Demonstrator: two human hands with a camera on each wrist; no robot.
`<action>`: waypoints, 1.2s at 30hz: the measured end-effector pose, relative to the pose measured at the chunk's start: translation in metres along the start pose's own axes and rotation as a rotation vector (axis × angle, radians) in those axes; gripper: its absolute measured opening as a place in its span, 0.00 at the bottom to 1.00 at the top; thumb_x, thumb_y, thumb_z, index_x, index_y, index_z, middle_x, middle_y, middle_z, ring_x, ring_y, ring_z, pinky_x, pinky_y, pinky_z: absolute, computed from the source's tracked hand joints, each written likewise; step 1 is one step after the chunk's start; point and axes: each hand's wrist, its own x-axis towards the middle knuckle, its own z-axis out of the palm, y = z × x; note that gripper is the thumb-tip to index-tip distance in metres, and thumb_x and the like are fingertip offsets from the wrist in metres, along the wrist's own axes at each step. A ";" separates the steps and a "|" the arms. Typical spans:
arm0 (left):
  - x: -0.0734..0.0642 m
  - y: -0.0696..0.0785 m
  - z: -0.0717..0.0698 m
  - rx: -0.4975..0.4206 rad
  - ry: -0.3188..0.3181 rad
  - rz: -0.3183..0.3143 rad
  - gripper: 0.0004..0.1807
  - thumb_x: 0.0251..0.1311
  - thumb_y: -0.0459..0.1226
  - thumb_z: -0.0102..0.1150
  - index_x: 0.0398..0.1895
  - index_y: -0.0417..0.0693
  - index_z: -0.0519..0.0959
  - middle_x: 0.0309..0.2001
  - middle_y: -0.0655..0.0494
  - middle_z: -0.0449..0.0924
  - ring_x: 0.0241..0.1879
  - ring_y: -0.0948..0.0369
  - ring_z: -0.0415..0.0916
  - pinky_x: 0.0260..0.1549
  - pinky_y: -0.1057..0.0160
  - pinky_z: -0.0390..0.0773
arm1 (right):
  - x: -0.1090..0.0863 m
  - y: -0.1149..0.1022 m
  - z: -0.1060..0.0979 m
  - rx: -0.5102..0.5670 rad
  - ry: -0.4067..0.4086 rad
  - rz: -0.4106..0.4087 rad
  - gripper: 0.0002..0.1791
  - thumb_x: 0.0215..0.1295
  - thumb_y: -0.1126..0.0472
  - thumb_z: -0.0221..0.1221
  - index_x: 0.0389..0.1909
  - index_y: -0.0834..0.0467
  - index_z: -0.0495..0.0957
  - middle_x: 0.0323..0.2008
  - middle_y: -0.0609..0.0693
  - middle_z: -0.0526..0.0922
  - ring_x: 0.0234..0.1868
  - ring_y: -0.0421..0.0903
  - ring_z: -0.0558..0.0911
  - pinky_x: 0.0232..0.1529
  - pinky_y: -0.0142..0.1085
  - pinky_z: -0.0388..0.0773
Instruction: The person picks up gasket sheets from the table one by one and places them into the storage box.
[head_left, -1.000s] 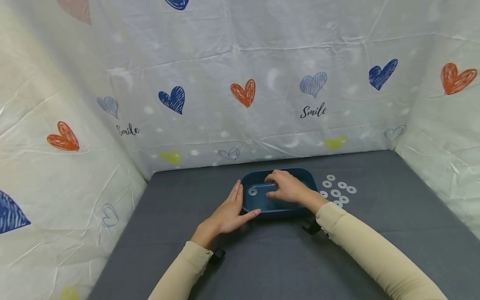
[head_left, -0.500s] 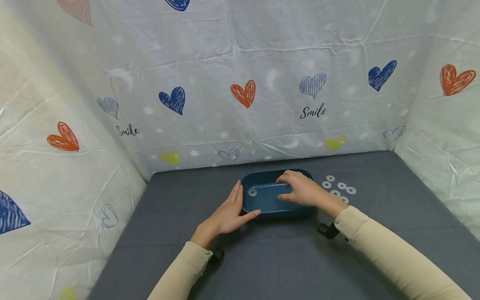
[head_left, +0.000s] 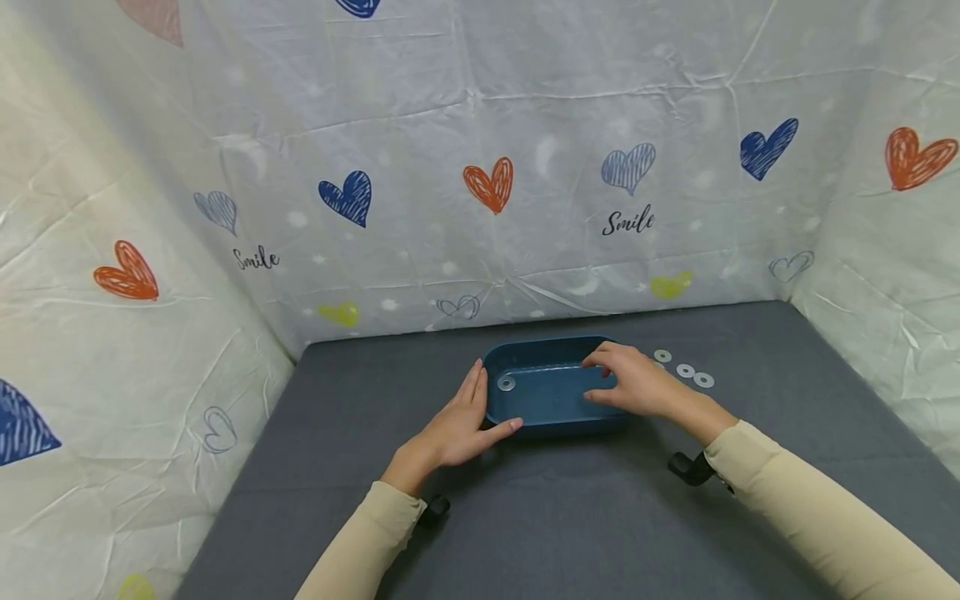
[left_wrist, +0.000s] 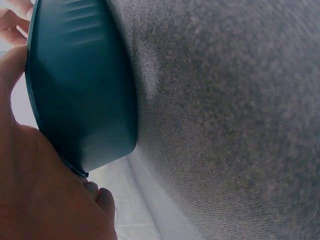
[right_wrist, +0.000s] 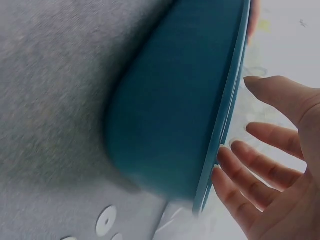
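Note:
A dark blue tray [head_left: 547,400] with raised sides stands on the table, and a pale flat washer [head_left: 506,382] lies inside near its left end. My left hand [head_left: 457,429] rests against the tray's left end, its fingers straight along the side and its thumb by the near rim. Over the right end hovers my right hand [head_left: 633,381], thumb and fingers apart. The right wrist view shows these fingers [right_wrist: 250,175] loosely bent near the rim, with nothing seen between them.
Several loose washers [head_left: 703,380] lie on the grey-covered table [head_left: 540,508] to the right of the tray, some hidden behind my right hand. A white curtain [head_left: 405,275] printed with hearts hangs behind and at both sides.
My right hand has moved right, from over the tray's middle to its right end, and now covers some of the loose washers. My left hand, the tray and the washer inside stay put.

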 end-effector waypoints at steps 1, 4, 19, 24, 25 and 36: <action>0.000 0.000 0.000 0.000 -0.001 0.001 0.63 0.63 0.76 0.40 0.83 0.41 0.33 0.82 0.53 0.20 0.82 0.55 0.31 0.76 0.47 0.52 | -0.002 0.002 0.000 0.002 0.002 0.000 0.24 0.65 0.57 0.70 0.58 0.62 0.81 0.55 0.58 0.79 0.49 0.56 0.82 0.45 0.48 0.81; 0.000 0.001 0.000 0.002 -0.001 0.002 0.63 0.63 0.76 0.40 0.83 0.41 0.33 0.82 0.53 0.21 0.82 0.55 0.31 0.76 0.47 0.52 | -0.008 0.006 -0.003 0.004 0.012 -0.007 0.23 0.65 0.58 0.70 0.58 0.63 0.81 0.55 0.59 0.79 0.49 0.57 0.82 0.44 0.48 0.81; 0.002 -0.001 0.001 0.005 0.001 0.001 0.63 0.64 0.76 0.40 0.83 0.42 0.33 0.83 0.52 0.21 0.82 0.55 0.31 0.76 0.47 0.52 | -0.037 0.022 -0.024 -0.009 0.110 -0.005 0.21 0.63 0.60 0.71 0.54 0.64 0.81 0.52 0.58 0.80 0.46 0.55 0.82 0.40 0.45 0.81; 0.002 -0.001 0.001 0.004 0.000 0.000 0.62 0.64 0.76 0.40 0.83 0.42 0.33 0.83 0.53 0.21 0.82 0.55 0.31 0.76 0.47 0.52 | -0.050 0.030 -0.032 -0.008 0.123 0.013 0.21 0.66 0.59 0.69 0.56 0.65 0.81 0.53 0.58 0.80 0.46 0.55 0.82 0.42 0.47 0.82; 0.002 -0.001 0.001 0.004 0.001 0.000 0.62 0.64 0.76 0.40 0.83 0.42 0.33 0.83 0.52 0.22 0.82 0.55 0.31 0.76 0.47 0.52 | -0.053 0.032 -0.033 -0.013 0.125 0.017 0.21 0.66 0.59 0.69 0.56 0.64 0.81 0.53 0.58 0.80 0.46 0.54 0.82 0.42 0.47 0.82; 0.002 -0.002 0.001 0.001 0.000 0.006 0.63 0.64 0.76 0.39 0.83 0.42 0.32 0.83 0.50 0.23 0.82 0.55 0.31 0.76 0.47 0.52 | -0.074 0.054 -0.044 -0.067 0.165 0.083 0.22 0.65 0.61 0.70 0.56 0.67 0.81 0.51 0.61 0.81 0.46 0.57 0.82 0.42 0.50 0.81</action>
